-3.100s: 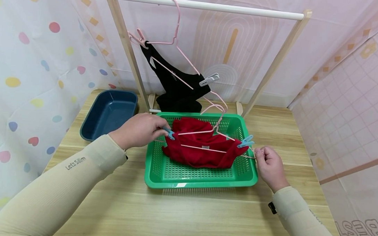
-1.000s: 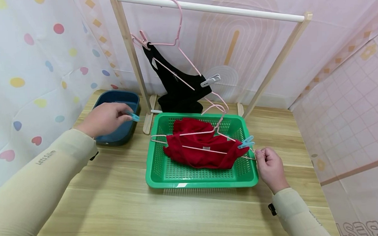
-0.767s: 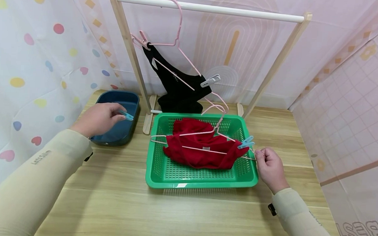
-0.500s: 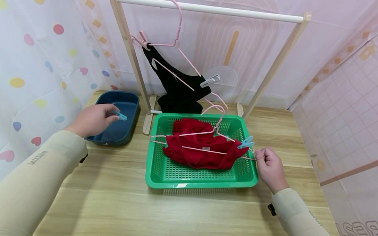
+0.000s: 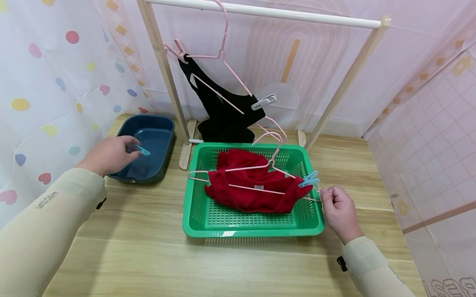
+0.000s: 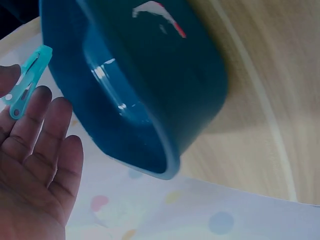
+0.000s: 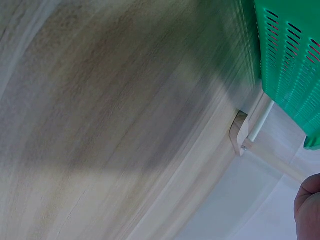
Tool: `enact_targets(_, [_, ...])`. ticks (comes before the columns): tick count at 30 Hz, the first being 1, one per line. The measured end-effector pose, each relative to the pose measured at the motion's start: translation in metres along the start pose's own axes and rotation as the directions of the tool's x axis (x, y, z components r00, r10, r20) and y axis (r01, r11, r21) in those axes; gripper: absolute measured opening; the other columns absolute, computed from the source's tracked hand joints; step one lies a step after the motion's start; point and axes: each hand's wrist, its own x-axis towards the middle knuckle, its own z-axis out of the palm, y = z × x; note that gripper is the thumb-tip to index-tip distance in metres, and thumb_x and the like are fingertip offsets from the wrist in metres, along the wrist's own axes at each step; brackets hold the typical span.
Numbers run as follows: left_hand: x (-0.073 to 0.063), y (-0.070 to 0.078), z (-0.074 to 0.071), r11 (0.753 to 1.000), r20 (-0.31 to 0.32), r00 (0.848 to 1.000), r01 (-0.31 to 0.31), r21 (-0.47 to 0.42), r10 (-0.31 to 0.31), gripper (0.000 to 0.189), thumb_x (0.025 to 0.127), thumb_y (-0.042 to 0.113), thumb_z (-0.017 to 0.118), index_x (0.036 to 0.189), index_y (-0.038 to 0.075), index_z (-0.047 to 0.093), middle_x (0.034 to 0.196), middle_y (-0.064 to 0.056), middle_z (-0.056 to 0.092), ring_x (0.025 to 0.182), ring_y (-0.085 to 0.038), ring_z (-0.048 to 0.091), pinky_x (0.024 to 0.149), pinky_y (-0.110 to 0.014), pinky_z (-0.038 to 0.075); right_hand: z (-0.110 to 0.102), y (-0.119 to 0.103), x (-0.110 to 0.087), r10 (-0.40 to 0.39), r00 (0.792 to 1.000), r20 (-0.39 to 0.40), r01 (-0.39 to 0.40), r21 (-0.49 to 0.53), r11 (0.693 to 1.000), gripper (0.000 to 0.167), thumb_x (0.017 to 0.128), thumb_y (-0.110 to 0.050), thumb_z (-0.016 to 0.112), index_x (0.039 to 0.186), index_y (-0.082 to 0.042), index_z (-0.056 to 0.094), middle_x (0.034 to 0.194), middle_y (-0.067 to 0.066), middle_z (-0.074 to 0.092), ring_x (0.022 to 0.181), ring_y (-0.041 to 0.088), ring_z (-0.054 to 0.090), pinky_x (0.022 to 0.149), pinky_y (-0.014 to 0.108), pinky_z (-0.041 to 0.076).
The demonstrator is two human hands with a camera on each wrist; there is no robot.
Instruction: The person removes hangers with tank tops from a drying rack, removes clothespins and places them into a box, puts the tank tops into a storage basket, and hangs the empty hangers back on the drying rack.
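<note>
Light-blue plastic clothespin is pinched by left hand over navy oblong plastic tub at left; pink wire hanger is gripped, seemingly steadied, by right hand.

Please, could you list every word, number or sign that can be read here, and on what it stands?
"LetsSlim": left sleeve.
"BEST", perhaps mirrored: right curtain.
Too small to read: print on black top; pale tag on red top.
Too slanted to read: print on right sleeve.
No readable numbers.
</note>
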Motion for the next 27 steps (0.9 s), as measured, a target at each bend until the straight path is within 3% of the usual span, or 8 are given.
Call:
enact_targets(20, [0.003,-0.014,0.021,0.999,0.110,0.993,0.029,0.019,-0.031,0.042,0.106,0.032,0.062,0.133,0.000,0.063,0.122,-0.023,0.073,0.108,-0.040,0.069,0.091,-0.061,0.053,0.000,0.001,0.000,0.013,1.000,-0.005,-0.013,-0.009,1.000,0.033,0.107,-0.010,0.061,0.076,-0.003,0.053,0.073,-0.001,0.045,0.068,0.008,0.044,0.055,0.023,0.037])
enact_targets(27, [0.004,-0.018,0.029,1.000,0.134,0.991,0.027,0.010,-0.028,0.038,0.106,0.028,0.063,0.130,-0.001,0.065,0.117,-0.021,0.074,0.100,-0.033,0.069,0.090,-0.058,0.054,0.001,0.002,0.000,0.005,1.000,-0.008,-0.005,-0.007,1.000,0.033,0.106,-0.009,0.061,0.075,-0.003,0.053,0.074,-0.001,0.046,0.069,0.007,0.045,0.056,0.022,0.038])
